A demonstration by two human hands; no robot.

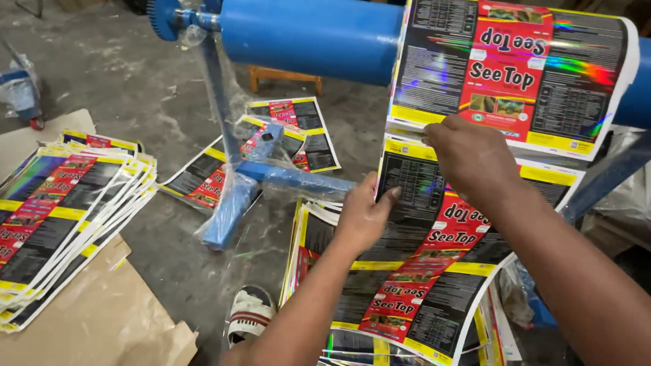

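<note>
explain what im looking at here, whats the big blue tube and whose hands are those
This is one picture from a camera worn on a person's head, looking down at their own two bare hands. The blue tube is a roller on a blue stand, lying across the top of the view. A long strip of printed labels, black, red and yellow, hangs over it and runs down toward the person. The left hand grips the strip's left edge, and the right hand pinches it higher up, just below the roller. Under the hands lies a pile of labels. Another stack sits on brown cardboard to the left, and a few loose labels lie on the concrete floor. A sandalled foot shows at the bottom.
</note>
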